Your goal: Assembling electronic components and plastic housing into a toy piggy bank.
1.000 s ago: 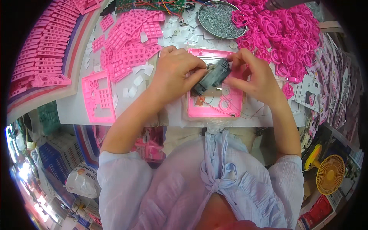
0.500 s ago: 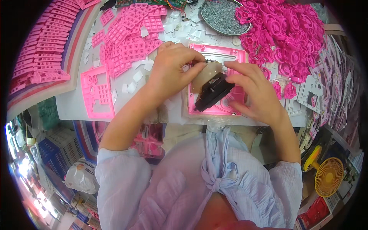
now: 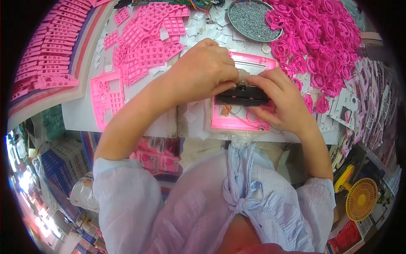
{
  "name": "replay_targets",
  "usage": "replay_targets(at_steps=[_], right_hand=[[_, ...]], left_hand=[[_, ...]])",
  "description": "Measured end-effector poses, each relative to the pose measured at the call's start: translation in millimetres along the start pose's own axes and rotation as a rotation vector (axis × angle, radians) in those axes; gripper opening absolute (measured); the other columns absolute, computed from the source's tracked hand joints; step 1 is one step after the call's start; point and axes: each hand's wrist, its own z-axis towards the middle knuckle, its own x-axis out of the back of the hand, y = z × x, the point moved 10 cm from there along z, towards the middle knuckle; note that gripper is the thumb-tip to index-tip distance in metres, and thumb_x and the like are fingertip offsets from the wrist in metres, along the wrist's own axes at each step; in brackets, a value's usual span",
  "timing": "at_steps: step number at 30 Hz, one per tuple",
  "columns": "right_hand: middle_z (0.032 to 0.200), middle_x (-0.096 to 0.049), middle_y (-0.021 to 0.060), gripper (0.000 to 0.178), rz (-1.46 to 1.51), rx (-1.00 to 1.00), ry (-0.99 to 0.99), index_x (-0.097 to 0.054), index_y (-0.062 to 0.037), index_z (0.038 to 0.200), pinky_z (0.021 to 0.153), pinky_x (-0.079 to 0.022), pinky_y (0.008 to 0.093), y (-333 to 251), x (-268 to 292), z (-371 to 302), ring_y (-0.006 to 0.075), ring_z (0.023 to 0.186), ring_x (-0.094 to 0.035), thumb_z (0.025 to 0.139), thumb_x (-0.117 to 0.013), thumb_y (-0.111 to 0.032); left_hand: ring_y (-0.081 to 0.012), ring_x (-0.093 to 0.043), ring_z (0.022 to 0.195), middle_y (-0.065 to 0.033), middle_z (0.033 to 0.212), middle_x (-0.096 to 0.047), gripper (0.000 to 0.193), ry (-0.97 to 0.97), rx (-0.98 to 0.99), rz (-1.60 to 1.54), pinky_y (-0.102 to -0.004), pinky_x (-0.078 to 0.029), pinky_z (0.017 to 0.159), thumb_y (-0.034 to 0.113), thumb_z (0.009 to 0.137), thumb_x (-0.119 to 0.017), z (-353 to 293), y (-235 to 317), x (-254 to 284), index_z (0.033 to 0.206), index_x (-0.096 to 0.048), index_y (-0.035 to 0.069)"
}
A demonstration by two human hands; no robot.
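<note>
A pink rectangular plastic housing (image 3: 220, 122) lies at the table's front edge, with thin wires and a small copper-coloured piece (image 3: 226, 111) inside it. Over the housing, a long black plastic part (image 3: 239, 97) is held roughly level. My right hand (image 3: 284, 95) grips its right end between thumb and fingers. My left hand (image 3: 208, 70) is closed in a pinch at the upper side of the black part, and its fingers hide what they hold. A small metallic piece shows between both hands' fingertips.
Pink keypad pieces (image 3: 146, 40) and a pink frame (image 3: 105, 97) lie left. Behind stands a round dish of screws (image 3: 253, 21). Pink ring-shaped parts (image 3: 317, 46) are heaped right, beside white panels (image 3: 343, 106). A yellow fan (image 3: 361, 199) is at lower right.
The black part has turned from a slant to nearly level. My left hand has moved right and its forearm now covers more of the table. My right hand stays on the part.
</note>
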Motion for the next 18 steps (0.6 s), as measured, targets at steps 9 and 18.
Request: replay_targets(at_steps=[9,18], right_hand=[[0.111,-0.058,0.0131,0.057,-0.074,-0.025,-0.02,-0.063,-0.0051,0.122,0.086,-0.052,0.0432,10,1,10,0.0335,0.103,-0.057,0.068,-0.081,-0.006],[0.112,-0.059,0.0111,0.056,-0.08,0.033,-0.112,-0.065,-0.0098,0.12,0.086,-0.053,0.0407,4,-5,13,0.0323,0.103,-0.057,0.066,-0.079,-0.004]], left_hand=[[-0.0228,-0.062,0.078,-0.002,0.078,-0.062,0.013,-0.044,-0.043,0.153,-0.037,-0.052,0.066,0.014,0.073,-0.077,8,-4,7,0.08,-0.066,0.009],[-0.0215,-0.064,0.082,-0.0025,0.084,-0.065,0.024,-0.094,-0.075,0.24,-0.0345,-0.055,0.065,0.012,0.071,-0.069,2,17,0,0.095,-0.069,0.006]])
